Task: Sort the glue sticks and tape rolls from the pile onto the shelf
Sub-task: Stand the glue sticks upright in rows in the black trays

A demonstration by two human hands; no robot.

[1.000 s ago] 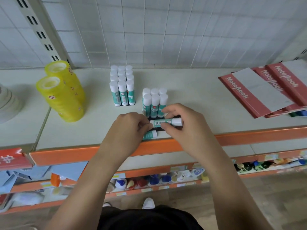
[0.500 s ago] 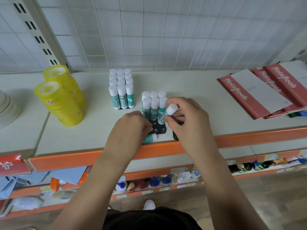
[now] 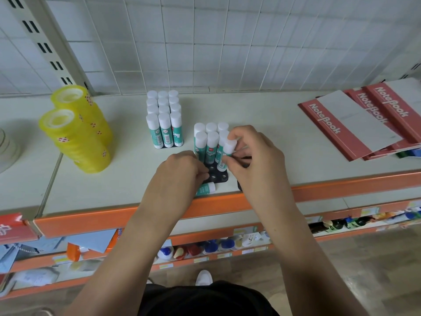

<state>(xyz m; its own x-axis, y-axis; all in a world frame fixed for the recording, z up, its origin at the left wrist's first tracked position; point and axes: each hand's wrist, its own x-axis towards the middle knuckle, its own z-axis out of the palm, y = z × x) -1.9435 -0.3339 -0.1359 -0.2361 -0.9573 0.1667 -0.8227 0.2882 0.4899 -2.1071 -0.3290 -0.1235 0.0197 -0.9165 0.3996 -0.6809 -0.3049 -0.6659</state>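
My right hand (image 3: pixel 255 156) pinches a white-capped teal glue stick (image 3: pixel 225 153) upright over a black holder tray (image 3: pixel 216 176) with round holes. Several glue sticks (image 3: pixel 206 142) stand in that tray's back rows. My left hand (image 3: pixel 180 176) rests curled on the tray's left edge, fingers against it. One loose glue stick (image 3: pixel 206 189) lies flat near the shelf's front edge, partly under my left hand. A full block of glue sticks (image 3: pixel 164 119) stands further back. Two stacks of yellow tape rolls (image 3: pixel 77 131) stand at the left.
Red notebooks (image 3: pixel 355 124) lie fanned at the right of the white shelf (image 3: pixel 262 110). White tape rolls (image 3: pixel 6 147) sit at the far left edge. An orange rail (image 3: pixel 341 185) fronts the shelf; lower shelves hold small bottles. A wire grid wall backs the shelf.
My right hand turned the glue stick from lying across both hands to upright and lowered it toward the tray's holes. My left hand let go of it and settled on the tray edge.
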